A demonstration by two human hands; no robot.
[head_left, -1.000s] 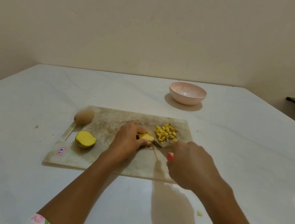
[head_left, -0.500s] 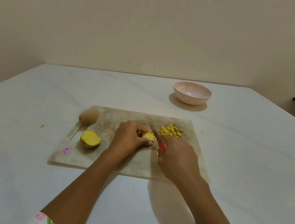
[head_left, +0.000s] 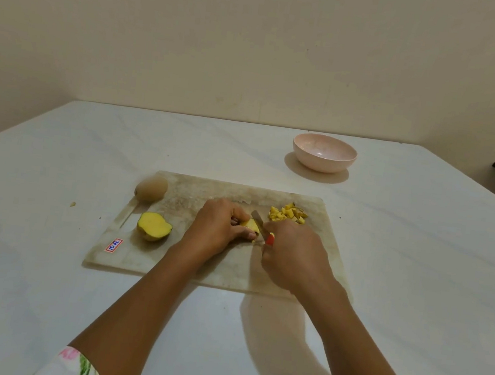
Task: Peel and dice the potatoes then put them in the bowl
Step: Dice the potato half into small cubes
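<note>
Head: hands (head_left: pixel 216 230) (head_left: pixel 294 254) grip potato (head_left: pixel 250 225), knife (head_left: pixel 258 221).

Our right hand (head_left: pixel 294 254) hid most of the knife (head_left: pixel 258 221); our left hand (head_left: pixel 216 230) covered perhaps half the potato piece (head_left: pixel 250 225).

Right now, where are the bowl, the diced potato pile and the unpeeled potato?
bowl (head_left: pixel 323 164): head view, outer wall.
diced potato pile (head_left: pixel 287 215): head view, pile's middle.
unpeeled potato (head_left: pixel 151 188): head view, its skin.

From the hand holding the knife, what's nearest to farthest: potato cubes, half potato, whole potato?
1. Potato cubes, just beyond the right hand.
2. Half potato, left side of the board.
3. Whole potato, far left corner.
</note>
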